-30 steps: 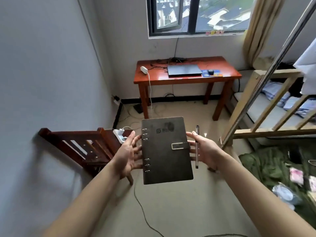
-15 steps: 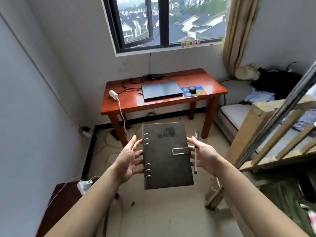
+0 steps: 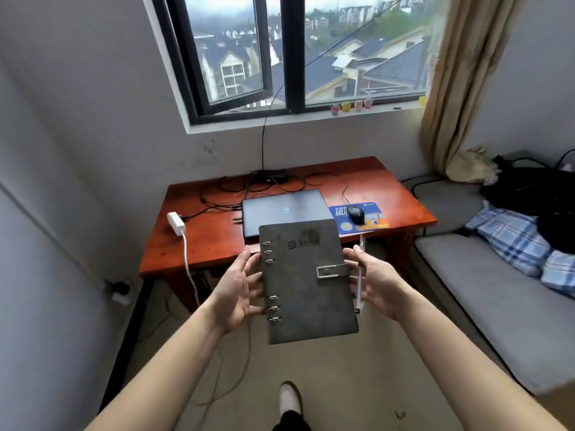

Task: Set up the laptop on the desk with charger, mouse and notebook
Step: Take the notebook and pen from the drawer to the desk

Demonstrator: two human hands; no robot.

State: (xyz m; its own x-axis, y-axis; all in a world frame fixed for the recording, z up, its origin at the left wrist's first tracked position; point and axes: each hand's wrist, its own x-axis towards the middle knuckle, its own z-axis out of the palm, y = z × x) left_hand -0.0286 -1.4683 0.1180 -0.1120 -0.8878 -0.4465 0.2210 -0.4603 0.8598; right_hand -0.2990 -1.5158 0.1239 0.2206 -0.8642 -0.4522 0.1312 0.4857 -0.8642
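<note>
I carry a dark grey ring-bound notebook (image 3: 308,281) with a metal clasp in front of me, above the floor. My left hand (image 3: 236,290) presses its ringed left edge with spread fingers. My right hand (image 3: 379,281) holds the right edge and pinches a pen (image 3: 360,275) alongside it. Ahead stands the red-brown desk (image 3: 211,241). A closed dark laptop (image 3: 280,209) lies on it, partly hidden by the notebook. To the laptop's right, a black mouse (image 3: 355,214) sits on a blue mouse pad (image 3: 376,220). A black charger brick (image 3: 273,175) with tangled cables lies at the desk's back edge.
A white adapter (image 3: 175,223) lies on the desk's left part, its cord hanging to the floor. A grey mattress (image 3: 482,290) with checked cloth and dark bags fills the right. Cables cross the floor near my shoe (image 3: 289,399). A curtain (image 3: 460,73) hangs beside the window.
I have walked toward the desk, which is now closer and larger. The wooden chair and the bed frame have left the view. The hands hold the notebook and pen as before.
</note>
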